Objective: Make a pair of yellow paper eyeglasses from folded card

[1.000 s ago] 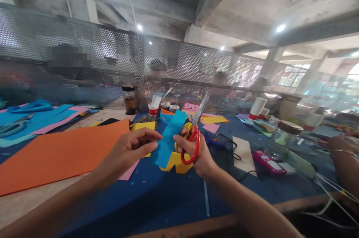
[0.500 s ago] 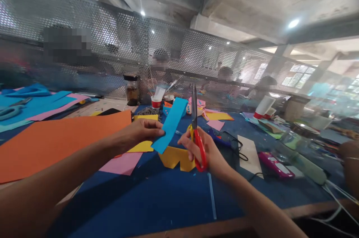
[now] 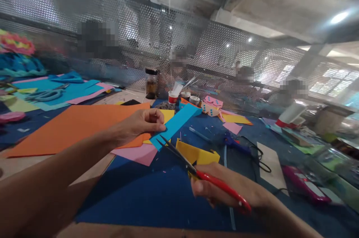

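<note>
Between thumb and fingers, my left hand [image 3: 147, 124] pinches a blue strip of paper or craft foam [image 3: 179, 120], tilted up toward the right. My right hand [image 3: 221, 185] grips red-and-yellow handled scissors [image 3: 179, 153]. Their blades are slightly parted, with the tips at the strip's lower end; whether they bite into it I cannot tell. Beyond the scissors lies a yellow cut piece [image 3: 196, 153] with notched edges. Under my left forearm is a large orange sheet [image 3: 81, 126], and a pink sheet [image 3: 140, 154] lies below my left hand.
A blue glue gun [image 3: 235, 142] with a black cable lies to the right, near a magenta device [image 3: 305, 185]. Grey-blue scissors [image 3: 46, 95] rest on blue sheets at left. A dark-lidded jar [image 3: 151, 83] and red-white cup [image 3: 172, 98] stand by the perforated metal screen [image 3: 134, 32].
The scissors have swung from pointing upward to pointing left, their blades now parted at the strip's lower end. The strip has tilted further to the right. My view has turned left.
</note>
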The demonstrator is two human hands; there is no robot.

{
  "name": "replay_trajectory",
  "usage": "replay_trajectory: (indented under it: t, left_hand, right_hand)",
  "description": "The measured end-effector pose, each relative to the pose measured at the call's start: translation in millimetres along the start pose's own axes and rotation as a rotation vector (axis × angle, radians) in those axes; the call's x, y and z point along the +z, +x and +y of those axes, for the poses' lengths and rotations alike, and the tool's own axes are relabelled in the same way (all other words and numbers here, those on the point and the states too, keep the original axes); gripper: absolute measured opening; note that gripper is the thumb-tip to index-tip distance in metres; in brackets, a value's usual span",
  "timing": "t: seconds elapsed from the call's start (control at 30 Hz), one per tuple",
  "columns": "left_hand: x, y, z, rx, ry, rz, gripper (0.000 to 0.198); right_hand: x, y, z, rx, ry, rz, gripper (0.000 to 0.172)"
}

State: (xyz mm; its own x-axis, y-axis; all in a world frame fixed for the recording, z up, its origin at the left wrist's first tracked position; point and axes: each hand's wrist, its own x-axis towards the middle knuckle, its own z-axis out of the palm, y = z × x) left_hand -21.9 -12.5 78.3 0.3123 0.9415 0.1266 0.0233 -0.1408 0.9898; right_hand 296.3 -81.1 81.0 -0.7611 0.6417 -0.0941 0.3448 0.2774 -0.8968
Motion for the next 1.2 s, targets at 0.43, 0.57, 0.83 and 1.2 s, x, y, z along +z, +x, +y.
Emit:
replay_trajectory:
  t: [0.43,0.57,0.83,1.2]
  left_hand:
    - [-6.4,-1,-5,0.022,0.017,0.107,0.032]
    - [-9.6,0,-9,0.013,0.000,0.112,0.033]
    - [-14.0,2,-9,0.002,-0.049,0.139,0.033]
    - [1.5,-3,-16,-0.013,0.057,-0.048,0.027]
  right_hand:
    - [-7,0,13,0.136,-0.097,-0.100,0.060]
    - [-10,-3,16,0.142,-0.091,-0.077,0.062]
    - [-13,-2,13,0.086,-0.230,-0.063,0.054]
    - [-9,3,11,0.066,-0.320,-0.141,0.063]
